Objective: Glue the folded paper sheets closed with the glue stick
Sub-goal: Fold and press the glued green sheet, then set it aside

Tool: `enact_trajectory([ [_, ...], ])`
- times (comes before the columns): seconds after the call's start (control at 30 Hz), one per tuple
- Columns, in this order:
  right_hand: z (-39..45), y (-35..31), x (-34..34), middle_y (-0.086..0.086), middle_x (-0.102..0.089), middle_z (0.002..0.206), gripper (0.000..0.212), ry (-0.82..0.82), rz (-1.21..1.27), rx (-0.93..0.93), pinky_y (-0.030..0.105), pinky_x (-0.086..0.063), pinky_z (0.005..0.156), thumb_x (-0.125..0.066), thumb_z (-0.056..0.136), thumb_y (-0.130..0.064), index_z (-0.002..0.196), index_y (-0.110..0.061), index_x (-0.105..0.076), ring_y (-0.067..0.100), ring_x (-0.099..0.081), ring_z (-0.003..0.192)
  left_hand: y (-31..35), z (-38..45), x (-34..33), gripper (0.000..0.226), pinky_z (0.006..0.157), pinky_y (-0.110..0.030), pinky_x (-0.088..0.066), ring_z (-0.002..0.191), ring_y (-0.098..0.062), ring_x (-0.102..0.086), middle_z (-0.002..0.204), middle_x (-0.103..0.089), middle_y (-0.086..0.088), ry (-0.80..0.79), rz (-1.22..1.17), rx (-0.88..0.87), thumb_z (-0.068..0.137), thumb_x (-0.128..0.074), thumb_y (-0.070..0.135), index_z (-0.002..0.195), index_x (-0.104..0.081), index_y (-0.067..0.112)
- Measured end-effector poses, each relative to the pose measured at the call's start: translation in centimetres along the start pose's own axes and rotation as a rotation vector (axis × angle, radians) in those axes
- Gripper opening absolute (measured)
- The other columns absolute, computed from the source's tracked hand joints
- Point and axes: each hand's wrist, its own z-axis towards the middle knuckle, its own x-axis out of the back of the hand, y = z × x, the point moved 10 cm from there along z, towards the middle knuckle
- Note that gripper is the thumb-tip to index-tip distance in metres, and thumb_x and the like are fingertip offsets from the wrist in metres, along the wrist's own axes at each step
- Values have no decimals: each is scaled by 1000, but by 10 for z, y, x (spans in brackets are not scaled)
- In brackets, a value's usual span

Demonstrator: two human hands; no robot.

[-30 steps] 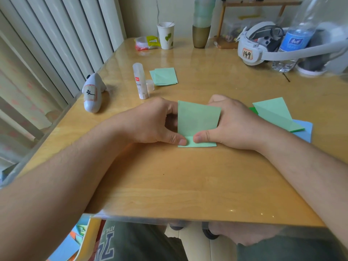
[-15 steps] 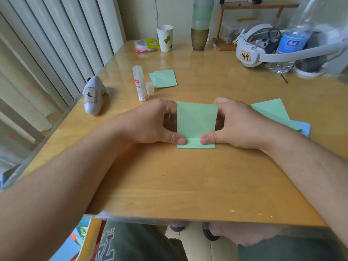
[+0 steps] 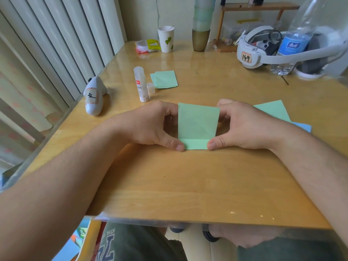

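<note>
The two thumbs have slid apart along the bottom strip of the green folded sheet (image 3: pixel 197 125). A second ago they nearly met at its middle; half a second ago they were spreading; now the left hand (image 3: pixel 150 127) has its thumb on the strip's left corner and the right hand (image 3: pixel 243 127) has its thumb on the right corner. That outward sweep reads as pressing the flap down along its whole width, so this sheet is probably at the sealing stage rather than awaiting glue.

Both hands hold the sheet: thumbs press the near corners, while the curled fingers lie behind the side edges. Whether those fingertips actually pinch the paper is hard to tell, since the sheet hides them.

The glue stick (image 3: pixel 140 84) stands upright beyond the left fingers, well apart from them, with its cap (image 3: pixel 150 88) off just beside it. A stack of green sheets (image 3: pixel 164 79) lies beyond that. More green paper (image 3: pixel 273 110) lies just past the right knuckles, likely next in turn.
</note>
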Motion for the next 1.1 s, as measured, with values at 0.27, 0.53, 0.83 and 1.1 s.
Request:
enact_trajectory([
  [0.27, 5, -3, 1, -17, -58, 96, 34, 65, 52, 8, 33, -53, 83, -92, 62, -51, 87, -51, -69, 4, -63, 91, -3, 7, 4, 54, 85, -48, -58, 96, -21, -70, 103, -74, 3, 147, 3, 92, 65, -92, 60, 103, -74, 26],
  [0.53, 12, -8, -6, -12, -53, 90, 25, 115, 53, 69, 30, -38, 69, -92, 74, -40, 73, -39, -67, 4, -53, 80, 13, 8, 7, 29, 81, -40, -54, 91, -15, -66, 91, -67, 12, 185, 53, 22, 67, -96, 44, 81, -73, 36],
  [0.83, 9, 6, 1, -14, -57, 100, 30, 107, 38, 22, 45, -53, 94, -92, 70, -44, 94, -43, -76, 13, -61, 98, -4, 2, 16, 50, 84, -41, -54, 91, -12, -63, 99, -66, 6, 165, 127, 77, 68, -91, 57, 97, -78, 19],
  [1.1, 14, -4, -1, -11, -55, 93, 26, 143, -5, 15, 34, -47, 74, -92, 70, -46, 78, -40, -67, 11, -58, 86, 6, 10, 14, 34, 85, -39, -52, 94, -11, -60, 90, -63, 11, 233, 170, 32, 71, -91, 52, 90, -75, 29],
])
